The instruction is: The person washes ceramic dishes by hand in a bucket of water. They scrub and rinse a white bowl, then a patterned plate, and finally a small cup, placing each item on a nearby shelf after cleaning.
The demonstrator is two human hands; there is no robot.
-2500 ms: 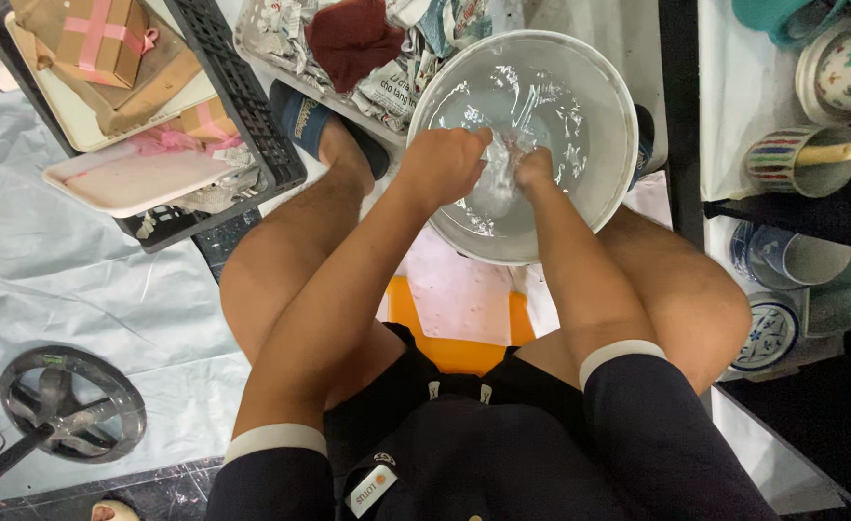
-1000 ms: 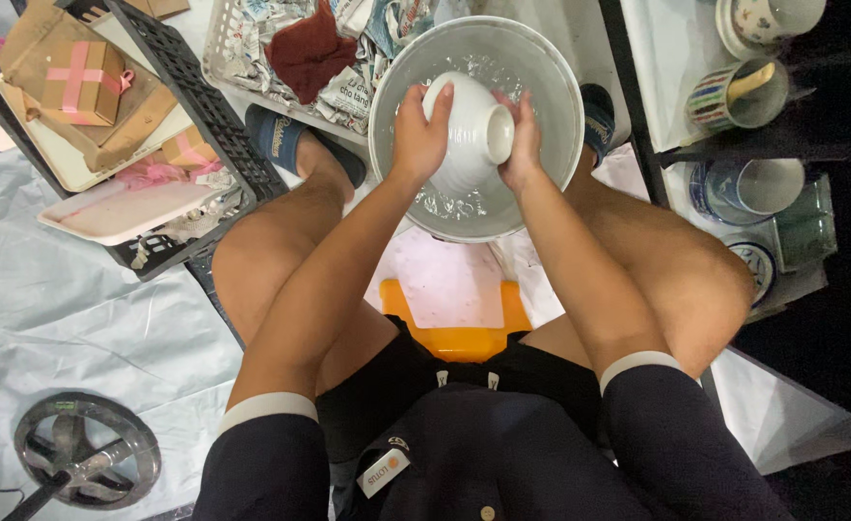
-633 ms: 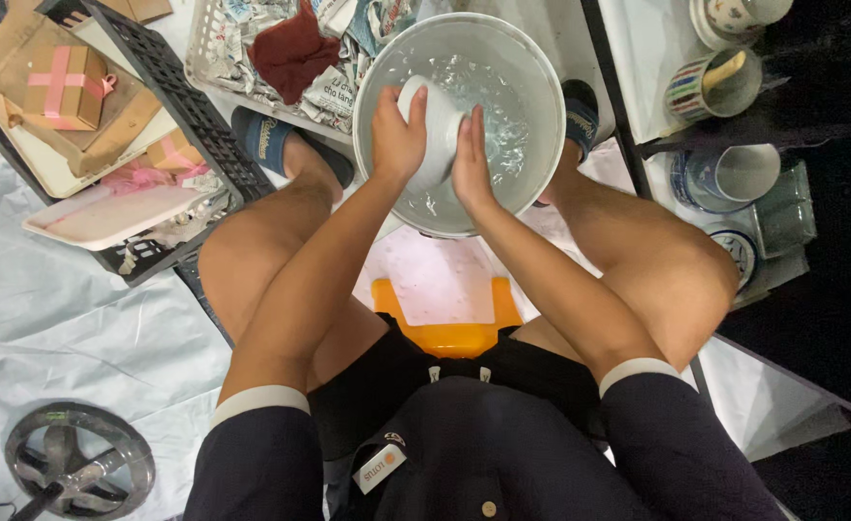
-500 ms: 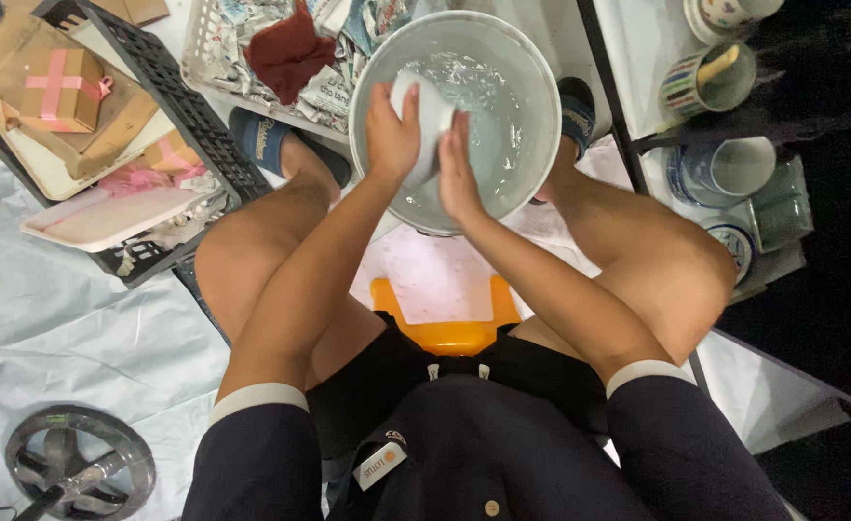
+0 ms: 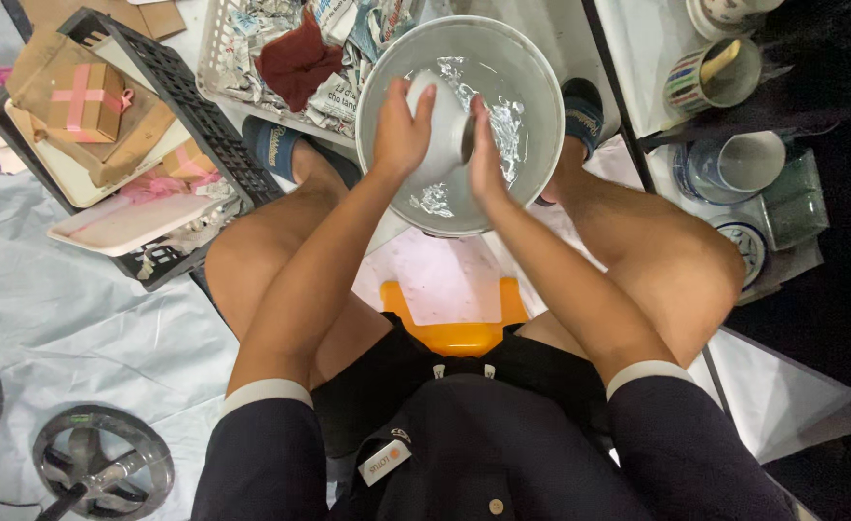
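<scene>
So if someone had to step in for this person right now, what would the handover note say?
Left hand: gripping the white cup by its side.
Right hand: flat against the cup's other side.
The cup is held sideways over the water in the big white basin between the feet.
Done: cup is wet, in the wash.
Left: more cups wait on the shelf to the right.

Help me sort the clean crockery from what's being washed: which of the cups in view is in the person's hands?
The plain white cup, held between the left hand and right hand over the water-filled basin. The striped mug and the white-lined cup stand untouched at the right.
</scene>
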